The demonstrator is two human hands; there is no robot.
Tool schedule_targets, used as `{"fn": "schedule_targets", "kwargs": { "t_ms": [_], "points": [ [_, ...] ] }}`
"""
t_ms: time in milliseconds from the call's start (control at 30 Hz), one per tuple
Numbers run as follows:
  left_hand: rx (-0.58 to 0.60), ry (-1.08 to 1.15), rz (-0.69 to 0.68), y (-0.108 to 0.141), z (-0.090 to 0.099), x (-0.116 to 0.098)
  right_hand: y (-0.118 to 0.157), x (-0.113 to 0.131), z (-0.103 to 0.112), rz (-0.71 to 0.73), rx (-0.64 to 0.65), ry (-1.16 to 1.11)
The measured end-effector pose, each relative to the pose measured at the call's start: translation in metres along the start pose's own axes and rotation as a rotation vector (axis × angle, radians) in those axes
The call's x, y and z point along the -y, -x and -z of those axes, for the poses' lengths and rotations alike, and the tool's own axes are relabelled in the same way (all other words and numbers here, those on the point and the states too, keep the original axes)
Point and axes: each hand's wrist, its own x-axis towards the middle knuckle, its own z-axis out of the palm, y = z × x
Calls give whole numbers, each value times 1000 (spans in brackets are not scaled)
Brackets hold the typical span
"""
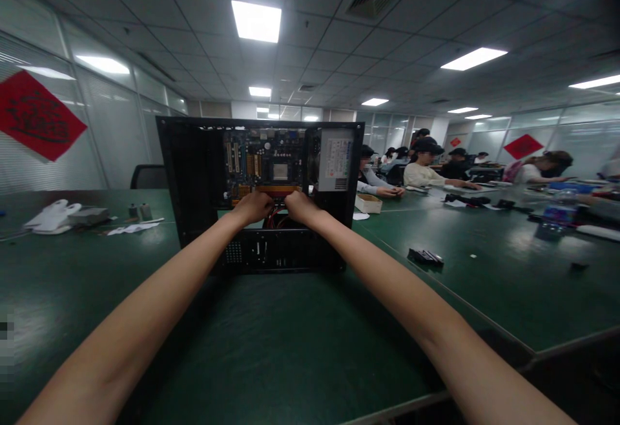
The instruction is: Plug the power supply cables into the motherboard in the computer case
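Note:
An open black computer case (169, 179) stands upright on the green table in front of me. Inside it is a motherboard (285, 154) with a bare silver processor (280, 172) and, below that, orange memory slots (278, 190). My left hand (254, 208) is closed at the left end of these slots, and my right hand (301, 208) is closed at their right end. Both sets of fingertips are turned away, so what they grip or press is hidden. Red and dark cables (278, 219) hang between and below the hands. A silver power supply (334, 160) fills the upper right.
On the left lie a white plastic bag (53, 216), a grey box (88, 216) and papers (133, 228). To the right are a small open box (368, 203), a black part (425, 257) and a water bottle (557, 212). Several people sit along the tables beyond.

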Motion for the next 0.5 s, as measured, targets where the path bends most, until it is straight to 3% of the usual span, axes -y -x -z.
{"fn": "schedule_targets", "kwargs": {
  "t_ms": [500],
  "points": [
    [6, 38, 0, 0, 3, -3, -5, -2, -1, -35, -7, 9]
  ]
}}
